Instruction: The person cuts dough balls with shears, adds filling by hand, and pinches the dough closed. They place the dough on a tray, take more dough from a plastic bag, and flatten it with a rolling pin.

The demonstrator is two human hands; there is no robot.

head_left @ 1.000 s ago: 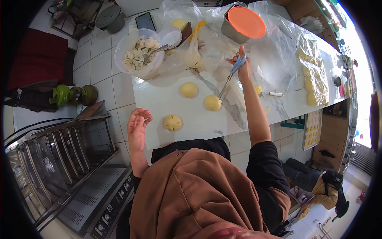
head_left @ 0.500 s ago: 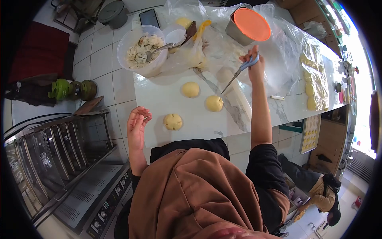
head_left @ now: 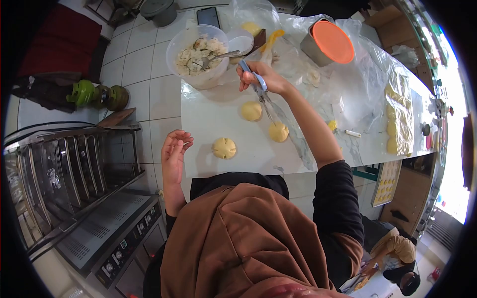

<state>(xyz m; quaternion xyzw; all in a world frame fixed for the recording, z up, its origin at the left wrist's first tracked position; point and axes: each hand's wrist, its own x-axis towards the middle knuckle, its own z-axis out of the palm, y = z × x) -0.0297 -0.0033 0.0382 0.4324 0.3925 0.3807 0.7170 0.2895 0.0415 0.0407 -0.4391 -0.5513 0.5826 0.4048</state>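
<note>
My right hand (head_left: pixel 261 78) is closed on the blue handles of a pair of scissors (head_left: pixel 262 92). Their blades point down to the top of a pale yellow dough ball (head_left: pixel 278 132) on the marble table (head_left: pixel 208 114). Just left of the blades lies a smooth dough ball (head_left: pixel 251 111). Nearer the table's front, a third dough ball (head_left: pixel 224 148) has notches cut around its edge. My left hand (head_left: pixel 175 149) hovers to the left of the notched ball, fingers loosely curled and apart, holding nothing.
A tub of filling (head_left: pixel 198 59) with a spoon stands at the back left, beside a phone (head_left: pixel 208 17). Behind my right arm are an orange-lidded container (head_left: pixel 333 42) and plastic sheets. A co-worker (head_left: pixel 397 251) is at the lower right.
My right hand has swung left with the scissors, which now reach the dough ball from its upper left side. The view has shifted slightly; my left hand keeps its pose.
</note>
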